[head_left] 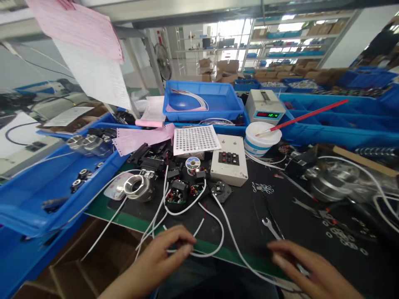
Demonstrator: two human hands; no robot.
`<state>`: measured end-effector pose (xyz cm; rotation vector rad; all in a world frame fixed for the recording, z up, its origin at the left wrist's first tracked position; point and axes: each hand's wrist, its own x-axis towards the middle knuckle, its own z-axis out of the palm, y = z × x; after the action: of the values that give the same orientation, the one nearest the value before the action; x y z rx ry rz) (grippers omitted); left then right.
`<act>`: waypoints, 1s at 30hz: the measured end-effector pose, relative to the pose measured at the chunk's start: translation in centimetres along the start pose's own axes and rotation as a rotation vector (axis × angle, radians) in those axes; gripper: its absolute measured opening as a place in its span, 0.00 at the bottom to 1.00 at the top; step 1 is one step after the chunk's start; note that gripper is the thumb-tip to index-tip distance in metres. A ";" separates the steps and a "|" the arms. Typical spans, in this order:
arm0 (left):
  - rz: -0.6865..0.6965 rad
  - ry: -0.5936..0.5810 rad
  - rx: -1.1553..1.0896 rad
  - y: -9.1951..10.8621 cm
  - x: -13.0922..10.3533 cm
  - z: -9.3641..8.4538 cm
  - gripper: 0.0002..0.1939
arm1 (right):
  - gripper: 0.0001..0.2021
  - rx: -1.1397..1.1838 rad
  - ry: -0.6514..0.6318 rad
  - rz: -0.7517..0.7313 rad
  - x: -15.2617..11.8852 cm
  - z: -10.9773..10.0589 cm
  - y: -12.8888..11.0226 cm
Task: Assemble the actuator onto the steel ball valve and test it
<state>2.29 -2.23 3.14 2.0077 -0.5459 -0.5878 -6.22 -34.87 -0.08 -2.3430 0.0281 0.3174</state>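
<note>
My left hand (165,258) is above the front edge of the bench, fingers bent, with a gap between thumb and index finger. White cables (215,243) pass behind and beside it, and I see nothing gripped there. My right hand (307,268) is over an open-end wrench (271,227), thumb and index finger apart. The wrench's jaw shows beyond the fingers, and part of its shaft is hidden under them. Ahead of my left hand are a small wired circuit unit (176,194), a dark cover with a cable (222,192) and a round metal housing (139,187).
Blue bins (46,182) stand at the left. Behind the work are a grey switch box (229,162), a solder spool (193,164), a white tub (262,141) with a red brush, and a power supply (264,106). Washers (343,236) and metal housings (333,182) lie right.
</note>
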 end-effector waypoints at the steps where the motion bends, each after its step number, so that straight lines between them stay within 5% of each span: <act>1: 0.029 0.048 0.048 0.5 0.8 -0.2 0.11 | 0.15 -0.024 0.040 -0.052 1.9 -0.4 -1.5; 6: 0.165 0.184 0.275 0.3 3.3 0.2 0.08 | 0.18 -0.374 0.110 -0.173 10.3 1.4 -9.3; 9: 0.234 0.302 0.456 -0.4 3.2 0.0 0.08 | 0.20 -0.514 0.097 -0.153 12.6 2.9 -10.7; 13: 0.232 0.395 0.533 -1.7 2.7 -1.7 0.08 | 0.21 -0.074 0.028 -0.184 12.3 3.1 -8.5; 18: 0.222 0.488 0.520 -3.2 3.5 -2.9 0.08 | 0.16 0.259 0.134 -0.158 9.7 2.6 -5.3; 22: 0.272 0.452 0.456 -2.8 4.8 -1.0 0.08 | 0.14 0.318 0.159 -0.183 8.2 3.2 -4.5; 30: 0.315 0.176 0.477 -0.7 5.2 4.1 0.10 | 0.19 0.337 0.145 -0.054 6.6 4.5 -2.0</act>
<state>3.97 -7.68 -0.21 2.3204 -0.9373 -0.0864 -0.55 -29.78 -3.33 -2.0235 0.0817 0.1045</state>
